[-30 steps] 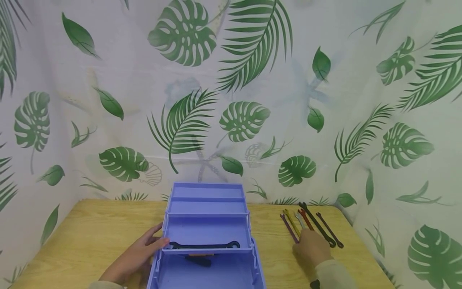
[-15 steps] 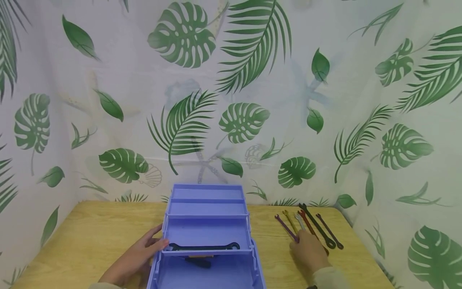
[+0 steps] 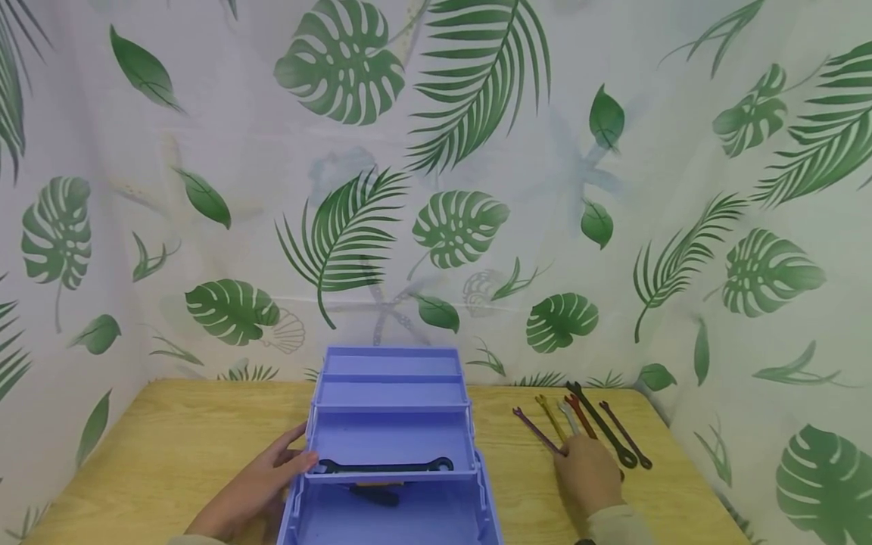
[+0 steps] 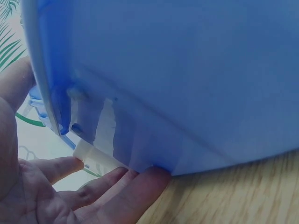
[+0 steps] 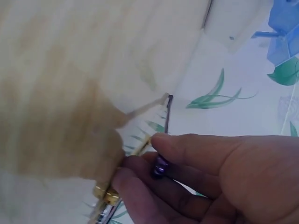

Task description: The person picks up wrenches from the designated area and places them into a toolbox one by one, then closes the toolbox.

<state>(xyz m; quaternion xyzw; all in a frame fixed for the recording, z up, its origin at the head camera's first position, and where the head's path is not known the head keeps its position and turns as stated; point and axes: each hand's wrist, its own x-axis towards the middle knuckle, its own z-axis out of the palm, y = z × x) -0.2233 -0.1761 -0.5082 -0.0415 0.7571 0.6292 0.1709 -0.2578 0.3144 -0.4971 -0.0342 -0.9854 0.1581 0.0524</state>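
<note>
Right hand (image 3: 584, 473) pinching purple wrench (image 3: 534, 428) at 3 o'clock of toolbox (image 3: 391, 446); left hand (image 3: 255, 484) flat, steadying box wall; pickup step; next: lift clear, carry to tray

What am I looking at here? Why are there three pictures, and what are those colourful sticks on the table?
These are a person's two bare hands, filmed by three cameras at once. The big picture comes from a camera on the person's head, looking down at a wooden table. The other two come from small cameras strapped to each wrist, so they look very close up and a bit blurry.

In the middle stands an open blue toolbox with step-like trays. A black wrench lies in one tray. The left hand rests flat against the toolbox's side.

The colourful sticks are wrenches, lying side by side on the table. The right hand pinches the near end of the purple wrench; the right wrist picture shows fingers curled round it.
</note>
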